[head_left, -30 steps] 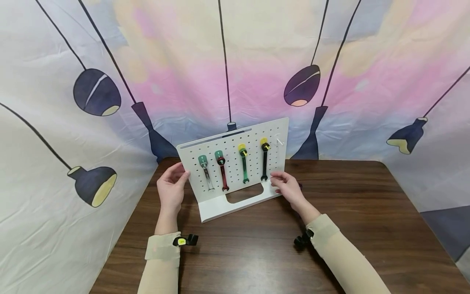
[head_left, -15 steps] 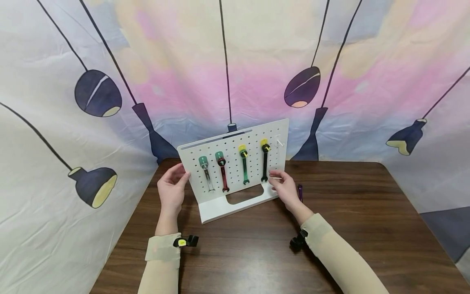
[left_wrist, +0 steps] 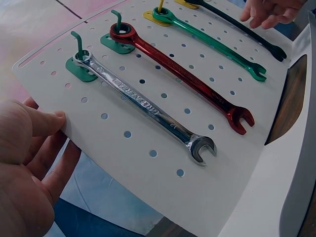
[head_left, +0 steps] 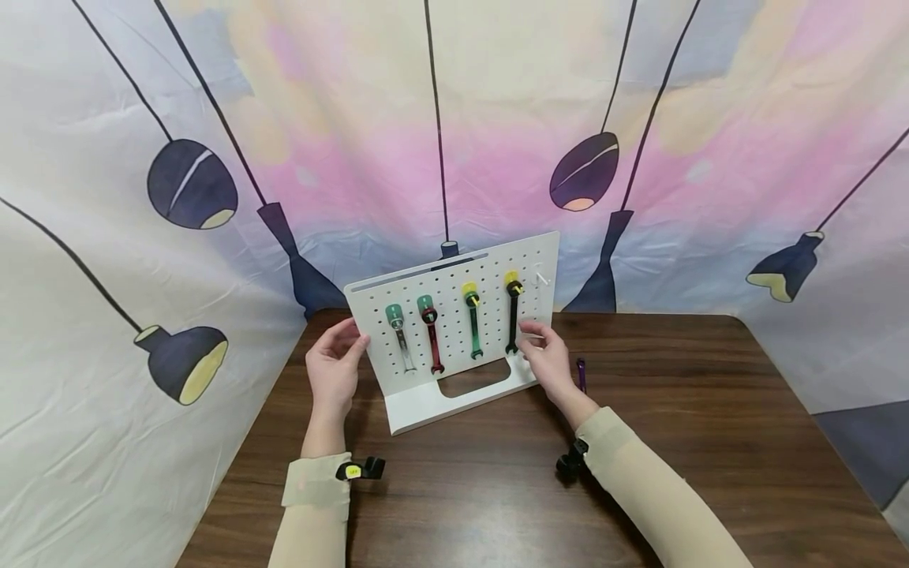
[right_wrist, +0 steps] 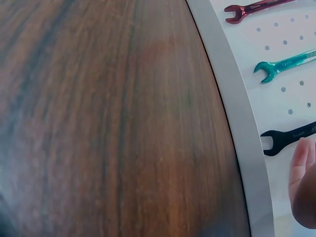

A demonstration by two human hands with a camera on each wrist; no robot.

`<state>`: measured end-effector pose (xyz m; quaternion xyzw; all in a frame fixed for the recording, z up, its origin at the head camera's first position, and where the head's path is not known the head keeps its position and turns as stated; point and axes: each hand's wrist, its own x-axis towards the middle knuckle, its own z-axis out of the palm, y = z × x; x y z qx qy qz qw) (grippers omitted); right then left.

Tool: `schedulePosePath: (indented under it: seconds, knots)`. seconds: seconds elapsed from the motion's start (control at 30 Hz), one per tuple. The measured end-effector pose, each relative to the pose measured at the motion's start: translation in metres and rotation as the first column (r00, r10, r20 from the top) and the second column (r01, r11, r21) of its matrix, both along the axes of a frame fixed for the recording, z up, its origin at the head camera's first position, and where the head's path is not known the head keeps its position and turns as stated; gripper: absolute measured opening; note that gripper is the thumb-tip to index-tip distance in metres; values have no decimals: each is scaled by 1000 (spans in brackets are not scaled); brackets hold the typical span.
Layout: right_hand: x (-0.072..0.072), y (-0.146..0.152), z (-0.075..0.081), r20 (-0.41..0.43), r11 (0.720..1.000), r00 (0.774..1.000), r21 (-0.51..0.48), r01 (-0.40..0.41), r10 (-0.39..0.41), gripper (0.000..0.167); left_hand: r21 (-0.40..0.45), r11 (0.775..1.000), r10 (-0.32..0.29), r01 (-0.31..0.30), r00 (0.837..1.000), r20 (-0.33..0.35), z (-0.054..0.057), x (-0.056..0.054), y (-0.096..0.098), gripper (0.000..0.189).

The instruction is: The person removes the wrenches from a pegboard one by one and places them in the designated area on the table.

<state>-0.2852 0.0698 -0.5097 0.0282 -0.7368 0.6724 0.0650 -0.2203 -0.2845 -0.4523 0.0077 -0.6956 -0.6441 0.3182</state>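
Note:
A white pegboard stand [head_left: 452,315] stands at an angle on the table. From left to right, a silver wrench [left_wrist: 143,106], a red wrench [left_wrist: 177,74], a green wrench [left_wrist: 217,47] and a black wrench [head_left: 513,319] hang on its hooks by their ring ends. My left hand [head_left: 332,371] pinches the board's left edge, thumb in front and fingers behind. My right hand [head_left: 550,359] is at the board's lower right with fingers relaxed and nothing in them. In the right wrist view, its fingertips [right_wrist: 302,153] are right beside the black wrench's shaft.
A bare white hook [head_left: 542,278] sticks out at the board's upper right. To the right of my right hand, a slim purple tool [head_left: 581,375] lies on the brown wooden table [head_left: 675,426]. Behind the table hangs a cloth printed with lamps [head_left: 497,158].
My right hand has shifted left and slightly up toward the black wrench, which uncovers more of the purple tool. My left hand keeps its hold on the board's edge.

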Motion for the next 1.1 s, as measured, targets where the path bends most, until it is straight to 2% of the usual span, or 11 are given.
schedulePosePath:
  seconds: [0.4, 0.7, 1.1]
  knots:
    - [-1, -6, -7, -4, 999, 999, 25, 34, -34, 38, 26, 999, -19, 19, 1000, -18, -2, 1, 1, 34]
    - [-3, -9, 0, -29, 999, 999, -2, 34, -34, 36, 26, 1000, -7, 7, 1000, -12, 2, -1, 1, 33]
    - [-6, -14, 1, -42, 998, 998, -26, 53, -54, 31, 20, 1000, -8, 8, 1000, -23, 1, -1, 1, 33]
